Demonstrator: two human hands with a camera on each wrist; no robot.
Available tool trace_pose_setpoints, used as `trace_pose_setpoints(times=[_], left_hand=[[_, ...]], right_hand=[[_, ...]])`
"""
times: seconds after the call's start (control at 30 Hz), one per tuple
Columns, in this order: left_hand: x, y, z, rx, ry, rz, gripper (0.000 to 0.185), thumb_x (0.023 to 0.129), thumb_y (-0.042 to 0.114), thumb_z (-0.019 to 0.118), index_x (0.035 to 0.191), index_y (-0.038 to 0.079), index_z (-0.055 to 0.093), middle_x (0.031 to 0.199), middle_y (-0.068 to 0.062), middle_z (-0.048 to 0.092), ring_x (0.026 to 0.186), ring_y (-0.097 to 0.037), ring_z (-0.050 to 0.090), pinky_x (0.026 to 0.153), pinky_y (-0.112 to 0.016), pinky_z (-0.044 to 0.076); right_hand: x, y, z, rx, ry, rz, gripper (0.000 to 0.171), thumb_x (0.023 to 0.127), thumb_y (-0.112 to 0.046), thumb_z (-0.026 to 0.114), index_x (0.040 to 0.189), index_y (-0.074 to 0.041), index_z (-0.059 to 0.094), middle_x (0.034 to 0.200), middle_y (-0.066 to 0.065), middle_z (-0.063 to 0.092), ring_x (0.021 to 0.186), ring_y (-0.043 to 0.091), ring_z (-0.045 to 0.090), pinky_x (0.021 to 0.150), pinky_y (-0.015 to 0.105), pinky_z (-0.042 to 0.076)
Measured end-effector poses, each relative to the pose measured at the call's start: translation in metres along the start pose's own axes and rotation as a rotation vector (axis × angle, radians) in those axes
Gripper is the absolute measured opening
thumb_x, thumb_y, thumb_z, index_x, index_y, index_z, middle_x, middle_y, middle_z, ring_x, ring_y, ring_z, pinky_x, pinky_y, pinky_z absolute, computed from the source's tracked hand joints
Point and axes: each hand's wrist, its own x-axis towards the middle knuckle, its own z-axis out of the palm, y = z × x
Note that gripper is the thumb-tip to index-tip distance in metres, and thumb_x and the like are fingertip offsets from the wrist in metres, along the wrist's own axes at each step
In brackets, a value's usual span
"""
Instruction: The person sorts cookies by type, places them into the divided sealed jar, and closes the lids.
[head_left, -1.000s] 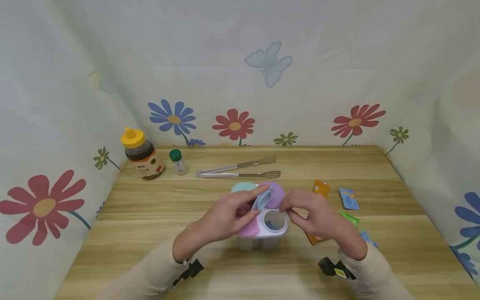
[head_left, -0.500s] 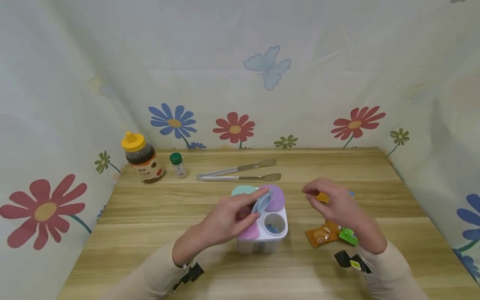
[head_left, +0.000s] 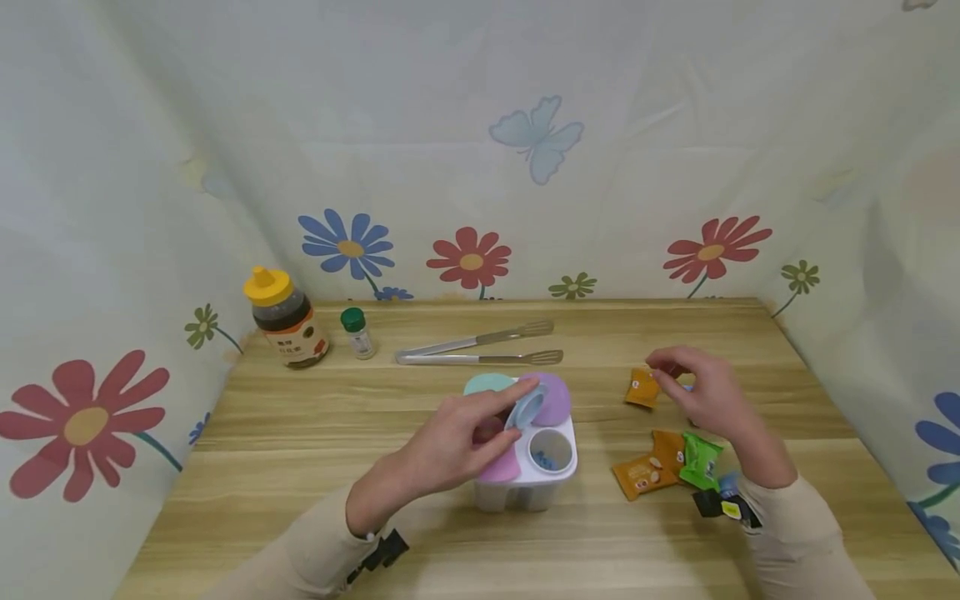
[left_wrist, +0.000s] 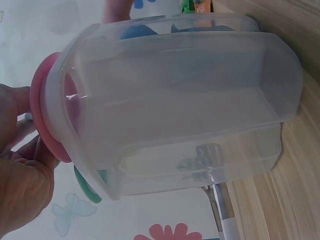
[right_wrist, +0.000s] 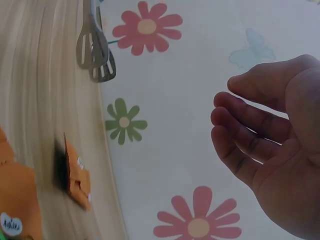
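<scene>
My left hand [head_left: 446, 437] pinches a light blue lid [head_left: 529, 407] between finger and thumb, holding it tilted up. The lid belongs to a divided container [left_wrist: 185, 95] with clear compartments and a white top. Its teal lid [head_left: 486, 382], purple lid [head_left: 555, 402] and pink lid [head_left: 501, 468] lie down. Small blue pieces [head_left: 545, 459] sit at the bottom of the uncovered round compartment. Over the wrapped snacks at the right, my right hand [head_left: 708, 393] hovers with loosely bent fingers and nothing between them. An orange packet [head_left: 642, 389] lies just left of its fingertips.
More orange packets [head_left: 636, 477], a green packet [head_left: 702, 460] and a partly hidden blue packet [head_left: 728, 483] lie by the right wrist. Metal tongs [head_left: 480, 359] rest behind the container. A yellow-capped jar [head_left: 287, 321] and a green-capped shaker [head_left: 357, 335] stand back left.
My right hand has moved right, from beside the uncovered compartment to above the packets, so the orange ones show more. My left hand still holds the light blue lid in place.
</scene>
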Motion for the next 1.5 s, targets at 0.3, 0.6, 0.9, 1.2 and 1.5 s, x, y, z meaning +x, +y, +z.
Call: trace_pose_setpoints(times=[0.3, 0.6, 0.9, 1.2, 1.5], left_hand=[[0.001, 0.001, 0.000, 0.003, 0.006, 0.001, 0.062, 0.092, 0.012, 0.067, 0.149, 0.017, 0.042, 0.118, -0.006, 0.067, 0.084, -0.005, 0.065, 0.075, -0.014, 0.054], [0.002, 0.002, 0.003, -0.019, 0.000, -0.012, 0.062, 0.092, 0.012, 0.067, 0.149, 0.017, 0.042, 0.118, -0.007, 0.067, 0.077, -0.004, 0.062, 0.069, -0.014, 0.054], [0.001, 0.002, 0.000, -0.023, -0.004, -0.015, 0.063, 0.092, 0.011, 0.067, 0.149, 0.019, 0.042, 0.112, -0.004, 0.067, 0.073, -0.004, 0.059, 0.067, -0.015, 0.054], [0.000, 0.001, 0.000, -0.026, -0.012, -0.027, 0.062, 0.093, 0.012, 0.066, 0.149, 0.019, 0.041, 0.109, -0.004, 0.067, 0.071, -0.003, 0.058, 0.066, -0.016, 0.054], [0.000, 0.002, -0.001, -0.007, -0.011, -0.020, 0.061, 0.093, 0.012, 0.066, 0.149, 0.019, 0.043, 0.110, -0.003, 0.067, 0.070, -0.004, 0.056, 0.064, -0.015, 0.053]], right_hand=[[-0.009, 0.026, 0.000, -0.024, 0.017, 0.085, 0.019, 0.085, 0.006, 0.068, 0.102, -0.001, 0.068, 0.092, 0.009, 0.069, 0.079, 0.010, 0.057, 0.069, 0.030, 0.056], [-0.017, 0.052, -0.006, -0.038, -0.028, 0.188, 0.017, 0.086, 0.006, 0.067, 0.102, 0.002, 0.067, 0.090, 0.013, 0.069, 0.078, 0.017, 0.060, 0.069, 0.036, 0.055], [-0.020, 0.070, -0.003, -0.017, -0.304, 0.418, 0.027, 0.090, 0.000, 0.059, 0.116, 0.010, 0.062, 0.111, 0.029, 0.063, 0.098, 0.042, 0.060, 0.084, 0.056, 0.052], [-0.032, 0.091, 0.002, -0.071, -0.408, 0.359, 0.029, 0.084, 0.004, 0.062, 0.112, 0.010, 0.064, 0.109, 0.028, 0.065, 0.100, 0.044, 0.061, 0.083, 0.056, 0.051], [-0.036, 0.095, 0.005, -0.058, -0.484, 0.359, 0.035, 0.078, 0.009, 0.062, 0.113, 0.012, 0.063, 0.107, 0.027, 0.065, 0.100, 0.043, 0.061, 0.085, 0.058, 0.050]])
